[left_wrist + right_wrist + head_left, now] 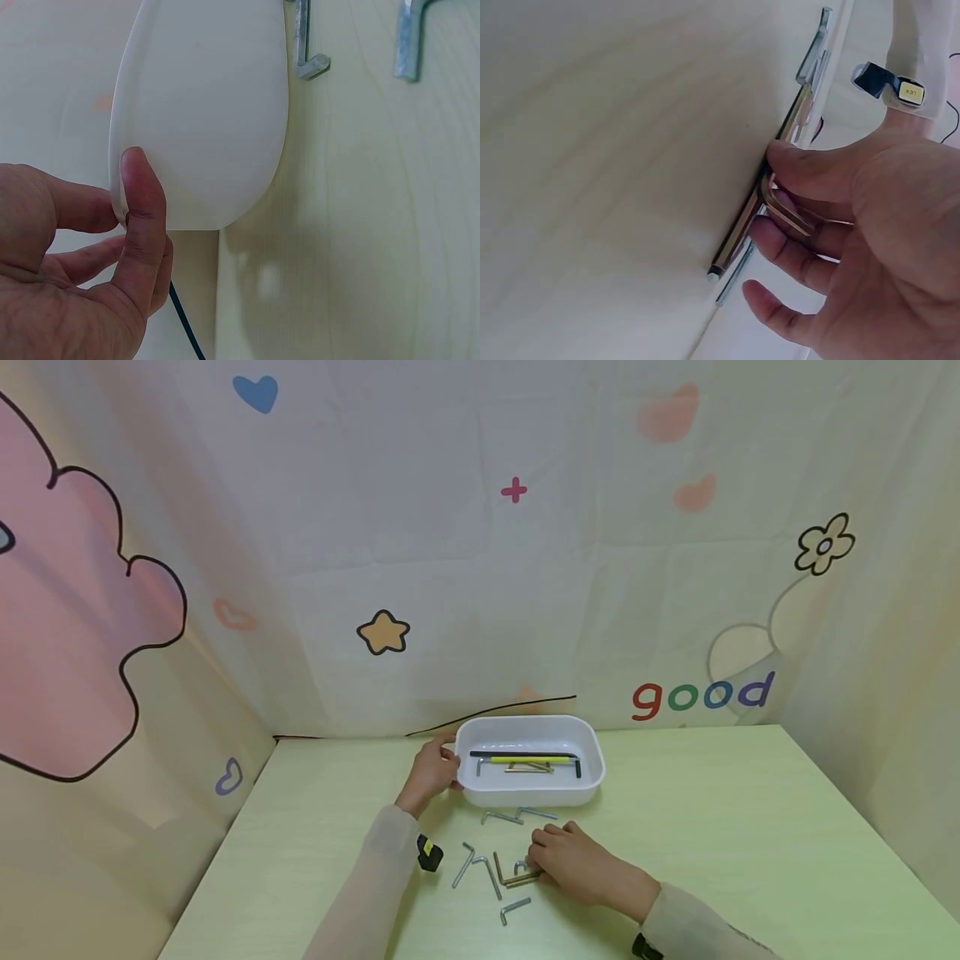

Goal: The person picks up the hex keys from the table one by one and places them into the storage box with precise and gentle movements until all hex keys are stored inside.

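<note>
My left hand point(432, 770) grips the left end of a white plastic tray point(525, 796) at its rim. In the left wrist view, the thumb and fingers point(141, 202) pinch the tray wall. Inside the tray lie a black hex key point(517, 753), a yellow-sleeved hex key point(528, 760) and brass-coloured hex keys point(528, 768). On the table, my right hand point(573, 862) holds a brass-coloured hex key point(787, 214) between thumb and fingers, its short arm lying across them. Another brass hex key point(498, 870) is just left of that hand.
Several silver hex keys lie loose on the pale green table point(675, 802): two behind the right hand near the tray, such as this hex key point(536, 812), and others to its left, like this hex key point(463, 866). A printed curtain point(480, 568) stands behind the table.
</note>
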Demonstrator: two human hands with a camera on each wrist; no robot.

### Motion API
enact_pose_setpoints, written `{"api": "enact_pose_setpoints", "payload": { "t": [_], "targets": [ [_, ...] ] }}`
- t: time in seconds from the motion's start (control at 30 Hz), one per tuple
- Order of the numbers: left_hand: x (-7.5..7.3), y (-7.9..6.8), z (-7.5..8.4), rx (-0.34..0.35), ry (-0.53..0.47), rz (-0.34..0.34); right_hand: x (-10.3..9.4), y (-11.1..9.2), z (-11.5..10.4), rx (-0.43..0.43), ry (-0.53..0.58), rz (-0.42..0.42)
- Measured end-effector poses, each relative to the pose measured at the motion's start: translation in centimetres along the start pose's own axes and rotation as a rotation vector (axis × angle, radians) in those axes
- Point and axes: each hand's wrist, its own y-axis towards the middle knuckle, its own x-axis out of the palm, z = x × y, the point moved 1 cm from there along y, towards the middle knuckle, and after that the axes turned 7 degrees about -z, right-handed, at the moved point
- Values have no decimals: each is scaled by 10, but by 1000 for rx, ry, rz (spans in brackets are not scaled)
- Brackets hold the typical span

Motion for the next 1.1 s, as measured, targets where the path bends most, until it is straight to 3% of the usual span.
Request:
{"api": "enact_pose_setpoints", "payload": {
  "t": [0.27,0.73,1.1],
  "targets": [
    [-1,-1,2,-11,-8,-3,1,5,3,17,10,-65],
    [0,-3,2,-30,-15,-10,-4,7,5,-19,-7,17],
    [1,0,0,-3,-2,-2,-13,5,10,-15,-34,93]
  ]
}}
